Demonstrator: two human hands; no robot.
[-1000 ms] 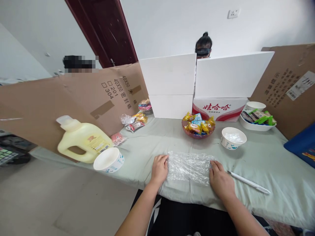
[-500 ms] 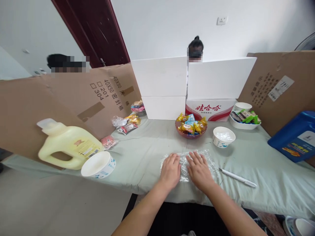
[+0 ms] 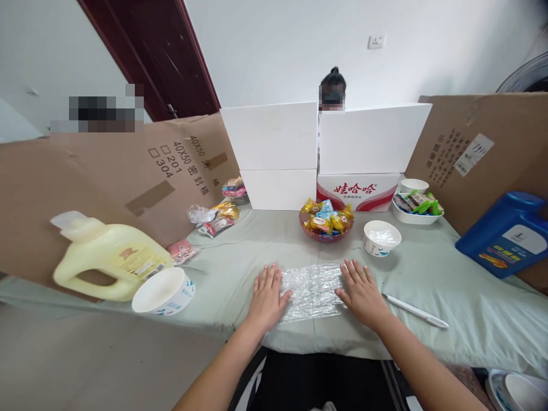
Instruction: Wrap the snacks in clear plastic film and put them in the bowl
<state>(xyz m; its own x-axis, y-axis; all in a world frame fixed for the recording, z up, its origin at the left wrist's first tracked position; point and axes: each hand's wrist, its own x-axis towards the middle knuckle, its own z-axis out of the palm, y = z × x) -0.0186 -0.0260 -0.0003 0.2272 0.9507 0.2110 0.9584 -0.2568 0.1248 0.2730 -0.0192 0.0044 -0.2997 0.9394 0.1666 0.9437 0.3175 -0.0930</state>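
While the left hand point(image 3: 264, 299) lies flat, fingers spread, over the left edge of a clear plastic sheet point(image 3: 311, 292), the right hand point(image 3: 363, 292) lies likewise over its right edge, neither gripping anything. The sheet rests on the bench point(image 3: 265, 240), lower centre of the frame. Smoothing it appears to be the step in hand; the next move probably calls for light, even outward pressure, clear of the white pen point(image 3: 415, 311) just beside the right hand.

the desk point(image 3: 257, 242) carries one clear sheet point(image 3: 311, 291), one pen point(image 3: 416, 311), two jugs point(image 3: 137, 254) point(image 3: 499, 237), one candy bowl point(image 3: 314, 233) and three round white bowls point(image 3: 177, 299) point(image 3: 379, 249) point(image 3: 414, 185).
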